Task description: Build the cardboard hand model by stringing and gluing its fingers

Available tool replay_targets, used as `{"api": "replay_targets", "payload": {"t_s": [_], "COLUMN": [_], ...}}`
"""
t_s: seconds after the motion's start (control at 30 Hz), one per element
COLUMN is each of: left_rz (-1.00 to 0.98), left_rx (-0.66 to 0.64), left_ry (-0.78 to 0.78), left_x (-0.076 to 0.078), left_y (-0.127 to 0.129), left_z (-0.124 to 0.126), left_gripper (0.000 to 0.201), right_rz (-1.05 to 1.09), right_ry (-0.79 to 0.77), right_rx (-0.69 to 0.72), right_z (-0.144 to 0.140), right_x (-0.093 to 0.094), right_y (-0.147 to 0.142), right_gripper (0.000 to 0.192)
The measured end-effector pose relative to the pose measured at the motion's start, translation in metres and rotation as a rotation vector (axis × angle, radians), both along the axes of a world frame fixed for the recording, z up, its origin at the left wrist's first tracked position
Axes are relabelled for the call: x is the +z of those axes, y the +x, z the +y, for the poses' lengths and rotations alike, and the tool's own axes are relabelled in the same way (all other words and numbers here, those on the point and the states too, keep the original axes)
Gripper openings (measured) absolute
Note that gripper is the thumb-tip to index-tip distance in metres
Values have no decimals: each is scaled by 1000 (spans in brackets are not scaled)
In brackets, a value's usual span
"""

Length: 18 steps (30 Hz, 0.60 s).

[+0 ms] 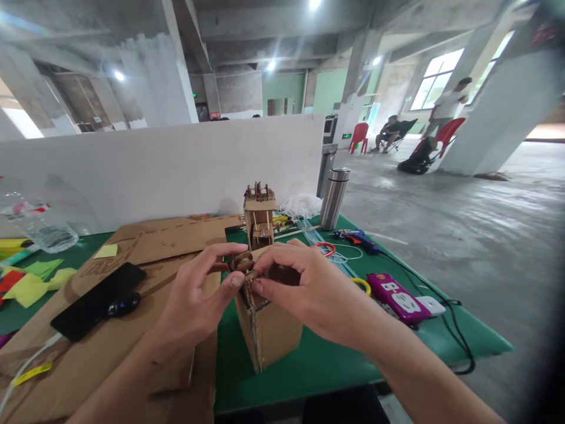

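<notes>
left hand (198, 294): at 7 o'clock of the frame centre, thumb and fingers pinched on a small brown cardboard piece (238, 263).
right hand (304, 285): at 5 o'clock, fingertips pinched on the same piece from the other side; the two hands meet over the box top.
small brown cardboard piece: held above the top edge of the cardboard box (269, 330); its exact shape is hidden by the fingers.
cardboard box: stands on the green table (318, 365), directly under the hands, its top masked by the right hand.
flat cardboard sheets (145, 253): at 9 o'clock, carrying a black phone (97, 300) with a dark mouse (123, 304) just beside it.
purple power strip (397, 297): at 3 o'clock, black cable trailing off the table edge.
cardboard tower (259, 218): at 12 o'clock, just behind the hands.
blue glue gun (357, 237): at 2 o'clock.
steel flask (334, 198): upright, at 1 o'clock.
plastic bottle (37, 221): at 10 o'clock.
white partition (154, 165): closes the table's far side, blocking the view beyond.
seated people (392, 132): far, at 1 o'clock, by red chairs.
</notes>
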<state>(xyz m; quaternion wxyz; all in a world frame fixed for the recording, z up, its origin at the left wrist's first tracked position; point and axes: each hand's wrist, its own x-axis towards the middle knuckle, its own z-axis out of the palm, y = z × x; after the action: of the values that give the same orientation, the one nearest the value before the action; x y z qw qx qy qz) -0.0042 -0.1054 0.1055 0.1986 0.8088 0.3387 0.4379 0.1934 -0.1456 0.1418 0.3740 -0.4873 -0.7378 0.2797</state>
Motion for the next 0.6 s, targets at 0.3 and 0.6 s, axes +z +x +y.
{"api": "replay_targets", "payload": {"t_s": [0.3, 0.6], "left_rz": [-66, -89], "left_rx": [-29, -42], "left_ry": [-12, -20], "left_x": [-6, -4], "left_y": [4, 6], "left_z": [2, -1], "left_gripper": [29, 28], "right_rz": [18, 24], "right_ry": [-46, 0], "right_rx": [-5, -12], "right_z": [1, 0], "right_x": [2, -1], "right_y": [0, -1], "right_gripper": [5, 7]}}
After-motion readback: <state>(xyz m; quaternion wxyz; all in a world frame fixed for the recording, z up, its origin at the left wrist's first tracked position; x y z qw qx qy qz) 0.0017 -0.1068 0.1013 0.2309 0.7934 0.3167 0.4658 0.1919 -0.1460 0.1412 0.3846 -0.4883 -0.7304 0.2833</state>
